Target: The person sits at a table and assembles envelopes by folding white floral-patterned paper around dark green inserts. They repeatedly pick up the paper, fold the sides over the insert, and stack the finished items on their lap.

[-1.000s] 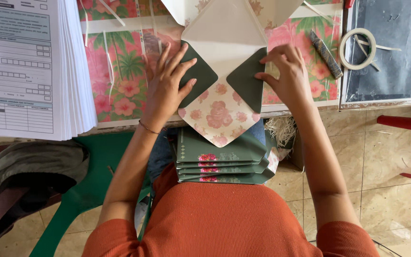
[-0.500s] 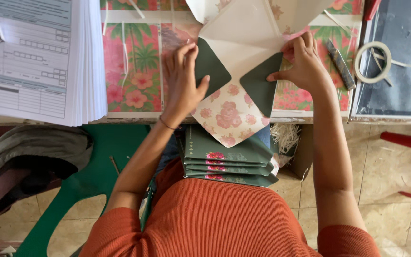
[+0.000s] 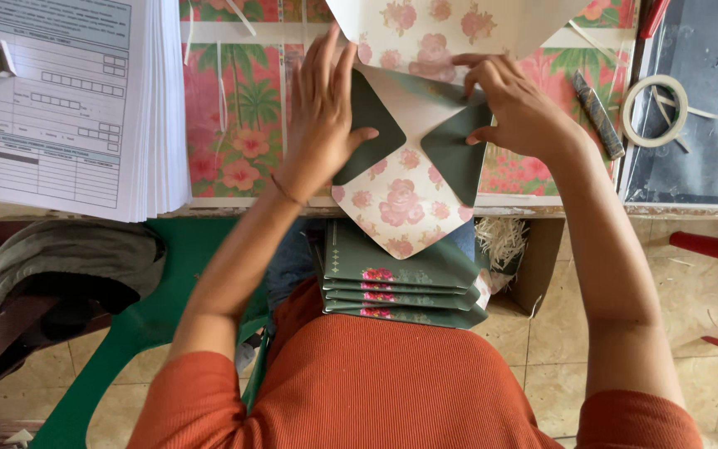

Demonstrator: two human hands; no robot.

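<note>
Beyond the fingers lies a table covered by a pink floral tablecloth with green palms. Well to the fingers' left a thick stack of white printed forms rests on it. To their right sits a dark grey board bearing a ring of pale tape. Below the table edge, a beige tiled floor shows in soft daylight, with a green plastic chair and a grey cloth bundle lower left.

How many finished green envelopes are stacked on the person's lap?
4 show, going by the layered edges. The green envelopes lie in one stack on the lap, just below the table edge, under the unfolded floral sheet both hands are folding. More could be hidden underneath.
</note>
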